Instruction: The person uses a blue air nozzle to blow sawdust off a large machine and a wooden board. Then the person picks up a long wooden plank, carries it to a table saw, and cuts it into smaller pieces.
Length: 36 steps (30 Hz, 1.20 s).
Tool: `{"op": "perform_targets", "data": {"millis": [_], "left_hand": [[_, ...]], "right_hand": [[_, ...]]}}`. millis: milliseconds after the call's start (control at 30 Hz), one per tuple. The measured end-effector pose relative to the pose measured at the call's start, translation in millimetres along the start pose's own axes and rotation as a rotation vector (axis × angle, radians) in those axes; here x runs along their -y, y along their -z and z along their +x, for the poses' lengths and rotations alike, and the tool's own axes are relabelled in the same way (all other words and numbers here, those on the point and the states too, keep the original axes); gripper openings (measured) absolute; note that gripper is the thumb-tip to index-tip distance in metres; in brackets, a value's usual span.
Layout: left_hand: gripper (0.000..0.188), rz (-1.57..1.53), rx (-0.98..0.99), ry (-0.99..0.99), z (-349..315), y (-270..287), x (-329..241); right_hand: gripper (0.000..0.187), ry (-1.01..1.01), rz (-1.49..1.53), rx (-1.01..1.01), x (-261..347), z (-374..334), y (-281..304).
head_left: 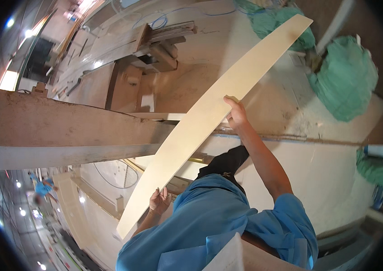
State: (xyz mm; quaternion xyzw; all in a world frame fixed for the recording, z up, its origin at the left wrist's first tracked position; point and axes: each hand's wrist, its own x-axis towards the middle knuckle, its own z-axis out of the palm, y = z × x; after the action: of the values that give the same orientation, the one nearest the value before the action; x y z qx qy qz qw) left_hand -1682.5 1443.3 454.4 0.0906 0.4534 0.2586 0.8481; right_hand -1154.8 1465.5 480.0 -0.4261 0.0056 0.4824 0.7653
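Note:
A long pale board [203,110], flat and tapering toward its ends, stretches diagonally across the view from lower left to upper right. My right hand [236,114] grips its near edge past the middle, thumb on the upper face and the other fingers partly hidden. Close to the board's lower left end, my left hand [159,201] is closed at the same edge with its fingers curled; part of that grip is hidden. The board is held up in front of my body, above the floor.
A large beam or column [74,122] comes in from the left, close to the board. Beyond it stands a machine with a brown housing [155,58]. Green sacks [345,79] lie at the right. A blue hose [160,20] lies at the back. Another person [43,187] is far off left.

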Motion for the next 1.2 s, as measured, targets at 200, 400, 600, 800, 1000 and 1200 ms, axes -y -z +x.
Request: {"op": "perform_targets", "data": {"millis": [200, 400, 600, 800, 1000, 1200], "left_hand": [[0.018, -0.109, 0.091, -0.065, 36.7, -77.6, 31.2], [0.014, -0.263, 0.101, -0.128, 14.4, -178.0, 40.1], [0.013, -0.384, 0.009, -0.285, 84.8, -313.8, 80.6], [0.015, -0.345, -0.010, -0.643, 192.9, -458.6, 105.8], [0.017, -0.379, 0.072, -0.780, 313.5, -597.7, 66.5], [0.025, -0.321, 0.150, -0.838, 466.4, -719.2, -16.2]], "right_hand": [[0.022, -0.201, -0.155, -0.126, 59.8, 64.2, -19.0], [0.031, -0.182, -0.098, 0.093, 136.8, 125.8, -59.5], [0.033, -0.223, -0.129, 0.224, 233.1, 238.0, -72.0], [0.043, -0.171, -0.082, 0.324, 315.9, 383.4, -90.1], [0.042, -0.119, -0.058, 0.468, 376.4, 527.0, -168.5], [0.043, -0.035, -0.085, 0.498, 431.3, 700.9, -255.7]]}}
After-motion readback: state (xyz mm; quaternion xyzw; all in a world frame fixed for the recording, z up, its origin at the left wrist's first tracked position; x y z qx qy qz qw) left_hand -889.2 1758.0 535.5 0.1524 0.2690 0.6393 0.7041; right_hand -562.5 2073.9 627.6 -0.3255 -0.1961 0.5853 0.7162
